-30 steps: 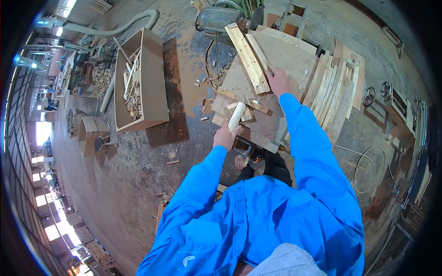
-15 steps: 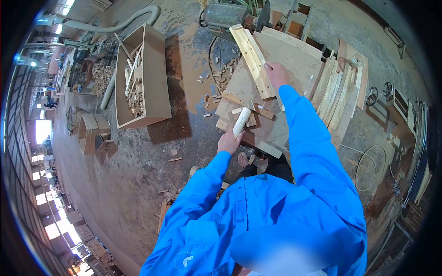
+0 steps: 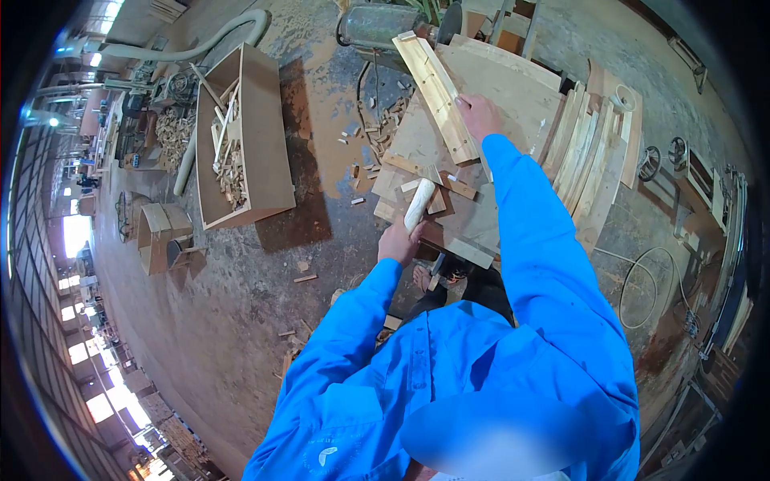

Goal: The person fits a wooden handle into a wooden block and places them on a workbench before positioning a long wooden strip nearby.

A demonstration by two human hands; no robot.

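Observation:
My left hand [image 3: 399,241] is closed around the lower end of a short, pale, rounded wooden stick [image 3: 419,202], which points up and away from me over the near edge of the worktable. My right hand [image 3: 480,118] grips the right edge of a long light wooden board [image 3: 434,94] with small dark spots along it. That board lies slantwise on the worktable top [image 3: 513,104]. Between the two hands, several small wood offcuts [image 3: 457,187] rest on the table; a wider pale block [image 3: 470,252] sits at its near edge.
Long wooden strips [image 3: 579,152] lie stacked on the right side of the table. A motor-like green machine [image 3: 381,26] stands beyond it. To the left, a large open wooden box [image 3: 269,136] holds scraps. Offcuts [image 3: 389,128] litter the floor, and a cable [image 3: 642,280] loops at right.
The scene has shifted slightly up and left in view. Both hands keep their holds, and the board and the stick look nearly unchanged on the table.

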